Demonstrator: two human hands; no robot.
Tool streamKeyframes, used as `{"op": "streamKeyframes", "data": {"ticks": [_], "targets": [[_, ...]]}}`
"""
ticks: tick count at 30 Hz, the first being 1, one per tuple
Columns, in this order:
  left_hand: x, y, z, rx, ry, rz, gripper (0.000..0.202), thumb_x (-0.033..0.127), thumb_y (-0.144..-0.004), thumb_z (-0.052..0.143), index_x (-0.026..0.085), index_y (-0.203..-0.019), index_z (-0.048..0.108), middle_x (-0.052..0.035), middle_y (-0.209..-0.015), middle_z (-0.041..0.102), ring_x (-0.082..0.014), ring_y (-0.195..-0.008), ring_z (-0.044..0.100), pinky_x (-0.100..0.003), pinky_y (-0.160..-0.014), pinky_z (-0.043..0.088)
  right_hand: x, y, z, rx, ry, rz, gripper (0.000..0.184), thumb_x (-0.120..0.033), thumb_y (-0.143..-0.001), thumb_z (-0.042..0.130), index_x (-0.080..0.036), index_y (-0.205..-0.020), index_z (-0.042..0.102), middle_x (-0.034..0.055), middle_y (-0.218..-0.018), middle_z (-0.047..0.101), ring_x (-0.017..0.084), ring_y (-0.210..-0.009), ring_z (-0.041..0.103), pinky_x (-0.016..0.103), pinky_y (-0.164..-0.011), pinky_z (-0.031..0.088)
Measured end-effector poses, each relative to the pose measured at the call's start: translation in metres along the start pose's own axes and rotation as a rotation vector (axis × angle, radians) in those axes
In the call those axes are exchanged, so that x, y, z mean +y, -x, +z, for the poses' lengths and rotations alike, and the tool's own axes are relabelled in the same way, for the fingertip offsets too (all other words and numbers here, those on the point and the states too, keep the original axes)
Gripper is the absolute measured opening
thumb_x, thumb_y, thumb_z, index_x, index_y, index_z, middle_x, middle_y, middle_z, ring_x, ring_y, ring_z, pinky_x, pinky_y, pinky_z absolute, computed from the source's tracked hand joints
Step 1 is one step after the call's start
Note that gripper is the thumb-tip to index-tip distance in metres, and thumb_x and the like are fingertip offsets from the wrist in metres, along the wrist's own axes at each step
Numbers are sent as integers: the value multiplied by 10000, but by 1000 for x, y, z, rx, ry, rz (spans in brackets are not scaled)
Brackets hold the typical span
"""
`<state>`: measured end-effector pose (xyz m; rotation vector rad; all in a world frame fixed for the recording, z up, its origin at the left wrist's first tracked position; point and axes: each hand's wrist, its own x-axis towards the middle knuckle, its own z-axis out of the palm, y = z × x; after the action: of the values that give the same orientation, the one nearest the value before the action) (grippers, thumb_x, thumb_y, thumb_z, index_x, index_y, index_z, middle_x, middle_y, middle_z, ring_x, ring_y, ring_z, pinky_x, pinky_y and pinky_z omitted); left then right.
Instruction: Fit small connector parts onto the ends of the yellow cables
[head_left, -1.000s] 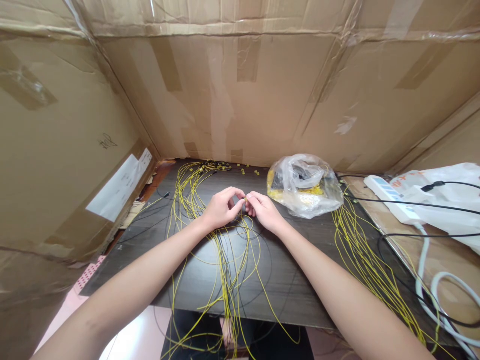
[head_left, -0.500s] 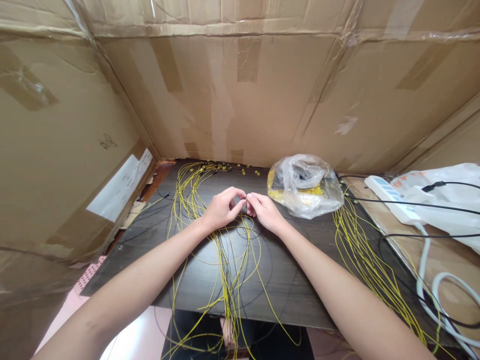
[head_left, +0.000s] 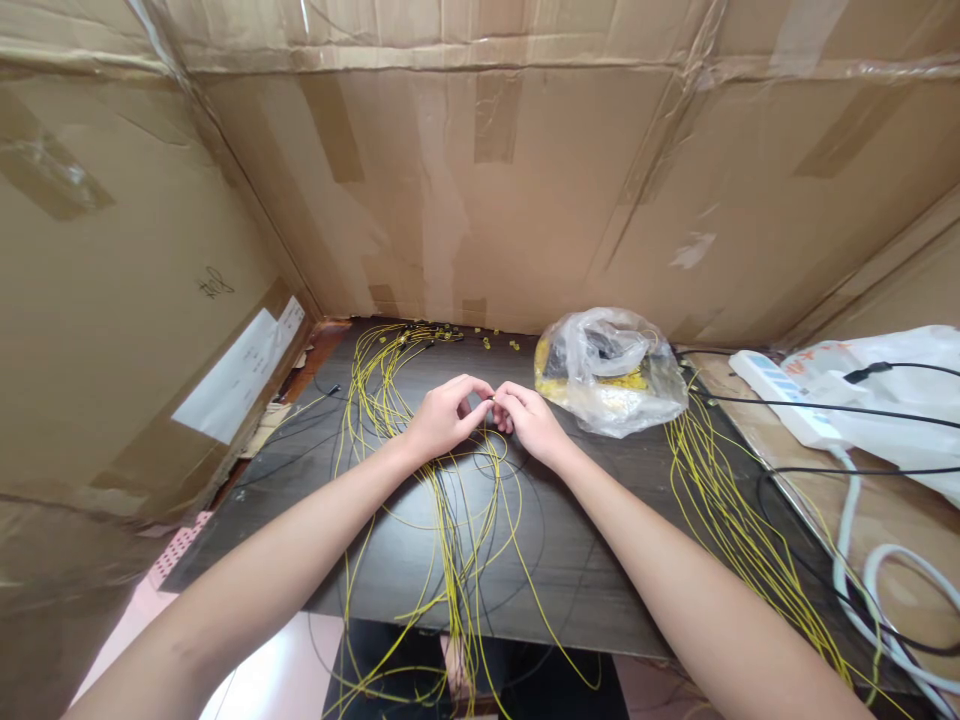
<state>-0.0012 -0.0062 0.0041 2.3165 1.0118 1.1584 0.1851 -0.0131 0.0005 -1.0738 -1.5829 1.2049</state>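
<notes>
My left hand (head_left: pixel 452 415) and my right hand (head_left: pixel 525 420) meet fingertip to fingertip over the middle of the dark tabletop (head_left: pixel 585 560). Both are closed in a pinch around something tiny and dark, mostly covered by the fingers; it may be the end of a wire. Beneath and left of them spreads a loose bundle of thin yellow wires (head_left: pixel 454 560), mixed with a few black ones, draping over the front edge. The far ends of the bundle carry small dark tips (head_left: pixel 429 345) near the cardboard wall.
Small yellow pieces (head_left: pixel 486 344) lie scattered along the back. A clear plastic bag (head_left: pixel 622 405) with yellow and black contents stands right of my hands. Farther right are more yellow wires (head_left: pixel 720 510), a white power strip (head_left: pixel 787 400) and black cables. Cardboard walls (head_left: pixel 465 220) enclose the table.
My right hand's fingers have shifted very slightly at the pinch. The wires, the bag and my left hand look the same.
</notes>
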Motion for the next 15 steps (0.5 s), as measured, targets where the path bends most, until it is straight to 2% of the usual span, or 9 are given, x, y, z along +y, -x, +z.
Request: {"op": "streamKeyframes", "data": {"ticks": [6,11,15], "targets": [[0,1,1,9,-2,-3,95,254,-961,622,181,-1004,666,-11,-876,680,-97,-565,561,-245,-618,490,0,-1,1,-11,30,-12,417,-542,-939,473,-221,-679,525,-8,-630,563,138,-586,508,296,-616,421],[-1,0,1,19,25,-33,95,249,-946,630,174,-992,666,-15,-879,708,-89,-546,561,-234,-583,478,3,-1,1,24,-27,4,291,-509,-873,560,-223,-820,552,-23,-716,592,130,-583,532,287,-592,423],[-2,-1,1,15,33,-47,117,271,-950,638,173,-997,683,-21,-890,730,-88,-547,566,-233,-585,483,5,-1,1,21,-28,-7,248,-469,-840,595,-229,-840,534,-34,-723,580,125,-575,519,282,-579,423]]}}
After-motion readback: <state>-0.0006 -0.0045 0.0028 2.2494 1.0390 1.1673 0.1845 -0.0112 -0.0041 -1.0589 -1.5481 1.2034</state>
